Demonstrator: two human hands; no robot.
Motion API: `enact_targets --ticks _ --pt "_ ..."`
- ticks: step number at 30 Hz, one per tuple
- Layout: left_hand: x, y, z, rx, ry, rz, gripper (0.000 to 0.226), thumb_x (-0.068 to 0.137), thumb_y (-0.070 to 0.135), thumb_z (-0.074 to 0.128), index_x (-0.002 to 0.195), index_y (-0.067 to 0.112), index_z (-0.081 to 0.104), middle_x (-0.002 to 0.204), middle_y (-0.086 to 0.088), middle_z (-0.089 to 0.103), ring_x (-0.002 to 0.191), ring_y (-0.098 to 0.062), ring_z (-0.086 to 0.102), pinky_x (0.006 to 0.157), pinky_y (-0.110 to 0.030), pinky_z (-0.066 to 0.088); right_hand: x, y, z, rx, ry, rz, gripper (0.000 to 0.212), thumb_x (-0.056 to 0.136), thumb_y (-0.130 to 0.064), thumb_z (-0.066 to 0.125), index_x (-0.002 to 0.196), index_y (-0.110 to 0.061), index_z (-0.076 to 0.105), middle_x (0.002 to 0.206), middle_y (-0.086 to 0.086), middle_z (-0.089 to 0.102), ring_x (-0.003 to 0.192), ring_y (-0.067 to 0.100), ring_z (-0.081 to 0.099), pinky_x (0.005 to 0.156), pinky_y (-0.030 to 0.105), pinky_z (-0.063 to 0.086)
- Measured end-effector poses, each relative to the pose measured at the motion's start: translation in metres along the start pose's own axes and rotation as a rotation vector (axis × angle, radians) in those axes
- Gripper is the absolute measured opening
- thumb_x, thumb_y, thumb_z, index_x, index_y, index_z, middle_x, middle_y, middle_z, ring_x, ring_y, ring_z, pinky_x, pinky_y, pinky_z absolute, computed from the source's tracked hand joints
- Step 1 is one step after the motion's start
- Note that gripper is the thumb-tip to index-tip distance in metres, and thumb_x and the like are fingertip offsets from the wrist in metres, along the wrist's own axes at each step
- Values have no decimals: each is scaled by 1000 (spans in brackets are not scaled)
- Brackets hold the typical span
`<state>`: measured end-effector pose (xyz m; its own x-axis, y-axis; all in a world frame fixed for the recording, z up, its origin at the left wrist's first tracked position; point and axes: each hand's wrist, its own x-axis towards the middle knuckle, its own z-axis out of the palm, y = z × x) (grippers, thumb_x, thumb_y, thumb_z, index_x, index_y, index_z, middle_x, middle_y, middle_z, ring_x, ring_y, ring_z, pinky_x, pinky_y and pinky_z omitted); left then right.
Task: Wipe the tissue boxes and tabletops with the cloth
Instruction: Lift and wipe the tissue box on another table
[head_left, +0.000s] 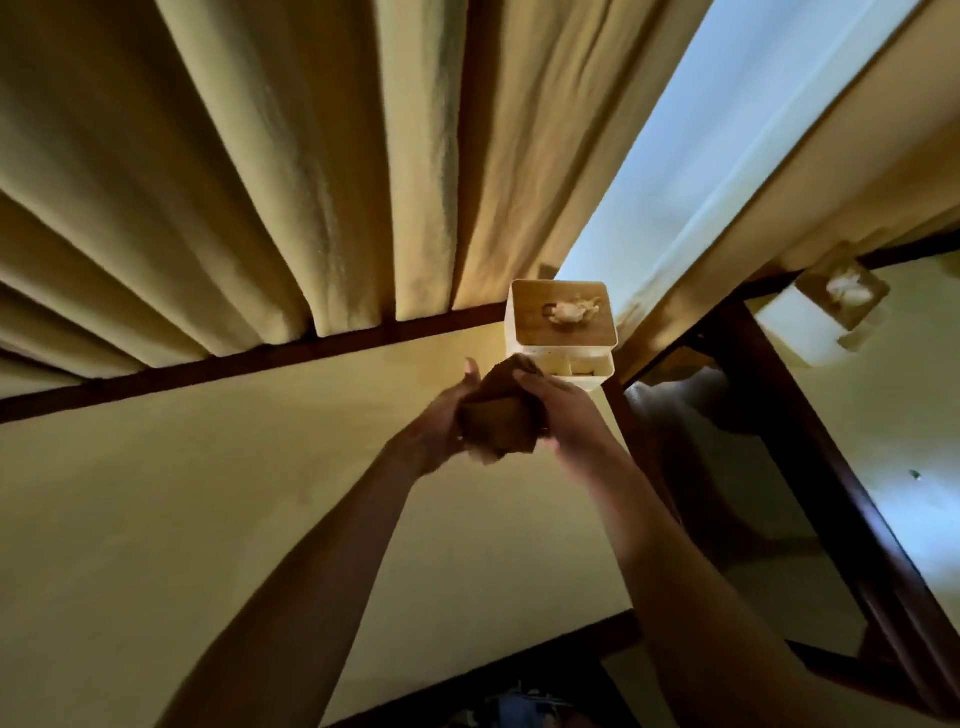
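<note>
We're between wipes, by our read: both hands hold the cloth (498, 415) in the air, just in front of the near tissue box (561, 325), apparently folding or regripping it rather than wiping.

Grip: left hand (441, 423) cups the cloth from its left side, thumb up, fingers hidden behind the fabric. Right hand (563, 413) has fingers curled over the cloth's top right edge. Cloth is bunched between the two, not touching the tabletop (260, 493).

Near tissue box stands upright at the tabletop's far corner, against the curtain (260, 156), tissue poking out of its wooden lid. It has a small open tray section on the side facing the cloth.

Next move, as we judge it: settle the cloth into one hand, then bring it onto the box lid or sides; the free hand may need to steady the box since it looks light.

Count:
- cloths: 1
- tissue boxes: 2; the second box (831, 312) sits right of the near one on a second tabletop (883, 467), blurred
- tabletops: 2, separated by dark wooden framing
- hands: 2
</note>
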<state>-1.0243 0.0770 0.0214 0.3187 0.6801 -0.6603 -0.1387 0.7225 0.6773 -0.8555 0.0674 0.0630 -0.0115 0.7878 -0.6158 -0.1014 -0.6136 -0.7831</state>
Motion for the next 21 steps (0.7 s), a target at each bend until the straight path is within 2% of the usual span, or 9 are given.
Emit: enact_targets --ticks 3,5,7,9,11,13,15,19,21 --pt "-17 -23 1 -398 -117 -57 59 104 54 47 143 10 56 129 -23 69 127 -45 59 113 -56 45 3 -8 6 -107 -74 6 33 101 -39 66 127 -18 68 124 3 72 117 25 68 102 46 57" --pt "-21 -33 4 -500 -98 -29 53 96 33 58 143 8 55 126 -23 70 127 -46 60 114 -53 44 8 -15 11 -295 8 -15 41 101 -40 66 135 -18 63 126 -3 66 115 19 63 104 40 52" --pt "-16 -36 5 -494 -66 44 47 95 30 60 137 9 60 127 -22 69 116 -42 67 103 -48 51 13 -19 12 -528 51 -80 42 103 -43 61 136 -17 64 121 -2 65 107 17 63 88 26 50" --pt "-9 -34 10 -466 -26 119 46 99 31 63 139 7 60 133 -24 66 121 -45 64 108 -53 49 23 -21 8 -708 18 -123 41 104 -46 57 128 -16 69 119 3 69 99 16 66 65 18 47" --pt "-2 -27 15 -474 106 149 44 97 30 70 135 8 62 128 -22 70 121 -44 65 104 -52 54 34 -28 2 -931 23 -244 40 105 -46 55 125 -15 72 119 5 73 107 22 68 68 22 46" --pt "7 -23 18 -478 288 214 29 96 21 72 122 10 67 115 -16 76 108 -34 71 84 -42 62 45 -43 -10 -1083 131 -414 33 102 -39 61 124 -17 72 121 2 73 112 23 67 83 30 48" --pt "17 -23 20 -383 476 294 17 96 17 72 113 11 70 108 -12 76 101 -27 73 82 -39 62 58 -59 -27 -1125 232 -559 30 98 -32 67 125 -20 69 126 1 68 119 23 62 97 38 51" --pt "42 -33 32 -191 771 335 32 95 20 74 124 10 67 116 -8 75 104 -22 71 97 -45 59 87 -78 -63 -1462 173 -586 72 83 -37 79 145 -20 46 141 10 48 133 33 42 103 50 46" --pt "48 -35 47 -36 883 332 37 98 24 70 132 12 63 119 -4 72 109 -22 66 93 -36 54 100 -79 -75 -1618 102 -535 89 78 -43 84 152 -22 39 152 9 42 142 34 35 112 53 38"
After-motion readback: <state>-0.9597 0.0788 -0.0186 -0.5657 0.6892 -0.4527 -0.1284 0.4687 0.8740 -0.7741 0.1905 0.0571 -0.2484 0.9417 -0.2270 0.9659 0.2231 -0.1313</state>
